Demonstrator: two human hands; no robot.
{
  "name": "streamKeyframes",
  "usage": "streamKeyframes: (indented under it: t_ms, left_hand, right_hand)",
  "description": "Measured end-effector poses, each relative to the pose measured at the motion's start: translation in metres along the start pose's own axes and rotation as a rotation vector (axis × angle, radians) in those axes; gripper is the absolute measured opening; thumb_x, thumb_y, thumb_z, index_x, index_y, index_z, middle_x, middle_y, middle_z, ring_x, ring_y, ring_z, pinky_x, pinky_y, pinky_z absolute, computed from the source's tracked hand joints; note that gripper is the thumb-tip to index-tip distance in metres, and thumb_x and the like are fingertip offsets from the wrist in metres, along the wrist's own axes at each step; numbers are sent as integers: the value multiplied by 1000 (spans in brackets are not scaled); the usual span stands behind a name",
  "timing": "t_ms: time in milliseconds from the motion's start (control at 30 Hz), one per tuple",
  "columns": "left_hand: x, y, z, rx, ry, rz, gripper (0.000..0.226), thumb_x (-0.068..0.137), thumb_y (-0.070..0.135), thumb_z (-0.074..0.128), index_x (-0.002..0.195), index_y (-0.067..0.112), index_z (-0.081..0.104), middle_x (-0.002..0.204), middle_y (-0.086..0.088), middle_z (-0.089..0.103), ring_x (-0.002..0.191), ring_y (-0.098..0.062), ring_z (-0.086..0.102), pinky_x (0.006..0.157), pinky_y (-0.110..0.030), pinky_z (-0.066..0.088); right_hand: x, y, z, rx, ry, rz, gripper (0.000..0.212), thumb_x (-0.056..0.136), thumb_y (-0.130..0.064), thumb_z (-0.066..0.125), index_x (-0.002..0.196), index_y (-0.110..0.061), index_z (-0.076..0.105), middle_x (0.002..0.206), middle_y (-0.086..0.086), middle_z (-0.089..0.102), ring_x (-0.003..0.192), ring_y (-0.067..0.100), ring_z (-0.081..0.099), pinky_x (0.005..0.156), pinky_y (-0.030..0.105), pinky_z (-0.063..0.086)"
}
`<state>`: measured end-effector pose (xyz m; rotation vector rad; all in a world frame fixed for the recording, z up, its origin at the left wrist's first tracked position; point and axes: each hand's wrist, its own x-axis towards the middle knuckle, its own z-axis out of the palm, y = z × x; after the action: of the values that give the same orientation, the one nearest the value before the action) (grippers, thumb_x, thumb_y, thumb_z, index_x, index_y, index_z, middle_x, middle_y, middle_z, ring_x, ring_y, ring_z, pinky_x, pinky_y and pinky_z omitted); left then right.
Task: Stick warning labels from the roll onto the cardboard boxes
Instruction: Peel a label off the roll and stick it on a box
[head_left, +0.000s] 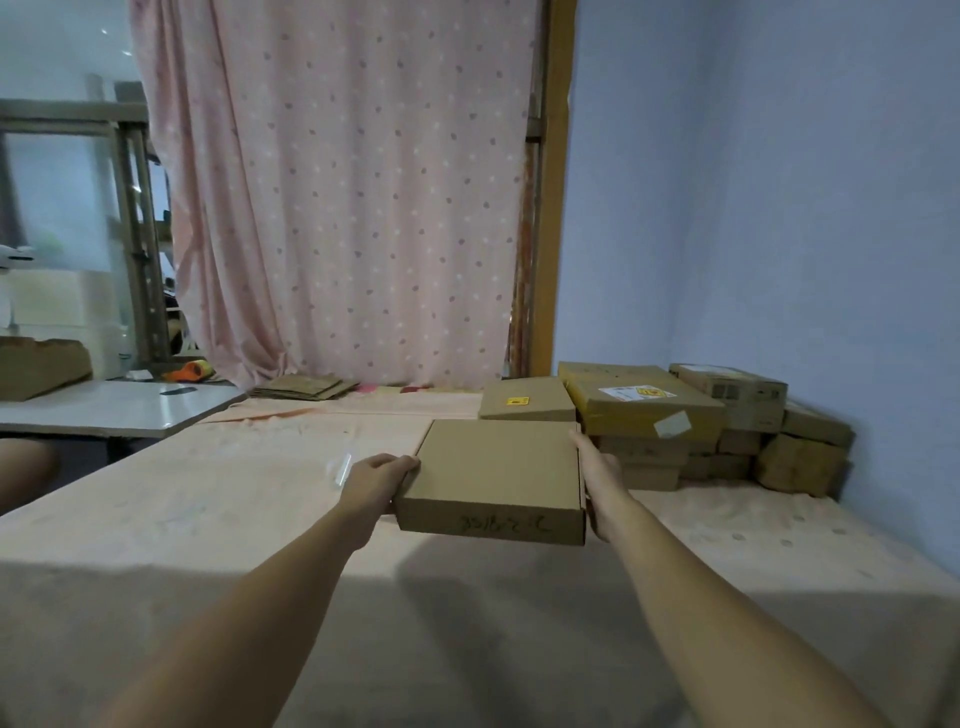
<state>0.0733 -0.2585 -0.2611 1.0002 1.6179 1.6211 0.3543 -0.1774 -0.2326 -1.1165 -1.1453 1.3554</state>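
scrawl (506, 524) on box (493, 467) unreadable, orange item (189, 371) blurred, perhaps tape

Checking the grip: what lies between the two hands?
A flat cardboard box, held at its sides by the left hand and the right hand; the head view shows it.

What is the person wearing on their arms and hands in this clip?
Nothing visible: the left hand and right hand are ungloved, with no rings, watch or bracelet showing. The left arm and right arm show no sleeves up to the frame's edge.
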Motion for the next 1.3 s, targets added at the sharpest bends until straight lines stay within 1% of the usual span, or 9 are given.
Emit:
streamKeyframes:
  t_ms: [100, 267, 433, 700, 800, 867, 967, 1133, 1300]
  left_hand:
    - [-8, -8, 0, 54, -36, -7, 25, 89, 25, 70, 97, 2, 71, 95, -14, 69, 82, -28, 66, 60, -35, 56]
    - [-5, -20, 7, 171, -110, -72, 25, 92, 24, 69, 100, 0, 69, 93, -15, 65, 75, -28, 66, 58, -35, 59]
    - [5, -31, 19, 224, -94, -100, 28, 97, 27, 59, 107, 3, 68, 103, -14, 68, 91, -27, 66, 73, -38, 62]
    - [11, -50, 13, 277, -199, -177, 28, 101, 20, 51, 110, -1, 66, 99, -12, 61, 89, -22, 61, 79, -34, 60]
    - [17, -51, 7, 281, -219, -152, 25, 99, 19, 55, 103, -3, 67, 101, -16, 61, 91, -25, 61, 74, -32, 61]
    - [23, -47, 5, 299, -190, -109, 22, 96, 17, 57, 99, -1, 69, 99, -15, 66, 87, -26, 65, 76, -37, 62]
    - [34, -36, -2, 337, -43, 15, 17, 91, 6, 55, 93, -2, 70, 91, -12, 68, 70, -27, 67, 67, -38, 60]
    - [65, -23, -34, 735, 123, 238, 23, 92, 10, 54, 98, 14, 75, 100, -2, 74, 86, -21, 67, 78, -35, 59]
    - [93, -24, -58, 1006, 85, 261, 31, 93, 5, 51, 111, 18, 72, 117, -2, 66, 102, -24, 61, 86, -35, 54]
  right_hand:
    - [-4, 11, -12, -144, -28, 42, 30, 97, -39, 60, 111, -14, 68, 105, 6, 74, 98, 22, 68, 74, 33, 52]
    - [7, 33, -21, -310, -19, 130, 45, 95, -39, 63, 131, -12, 60, 126, 8, 65, 117, 28, 59, 102, 42, 48]
    - [16, 43, -15, -360, -22, 123, 25, 101, -24, 57, 122, -11, 60, 116, 9, 66, 112, 28, 61, 103, 41, 50]
    - [30, 56, -5, -478, -71, 127, 22, 101, -10, 51, 121, -12, 60, 108, 11, 68, 100, 29, 65, 77, 35, 54]
    - [40, 59, -3, -551, -49, 128, 26, 97, -16, 52, 120, -13, 62, 107, 11, 69, 98, 29, 66, 82, 38, 57]
    - [47, 57, 0, -685, 7, 57, 30, 96, -20, 53, 124, -12, 62, 115, 10, 67, 103, 29, 64, 90, 40, 56]
    - [45, 44, 8, -828, 112, -143, 31, 100, -18, 54, 131, -13, 54, 132, 6, 54, 106, 21, 54, 80, 32, 44]
    - [54, 33, 28, -866, 69, -396, 18, 102, -19, 55, 118, -23, 62, 125, -2, 58, 100, 13, 53, 71, 25, 44]
    - [66, 38, 57, -925, -124, -451, 16, 103, -21, 54, 108, -28, 68, 110, -9, 64, 99, 8, 58, 70, 22, 45]
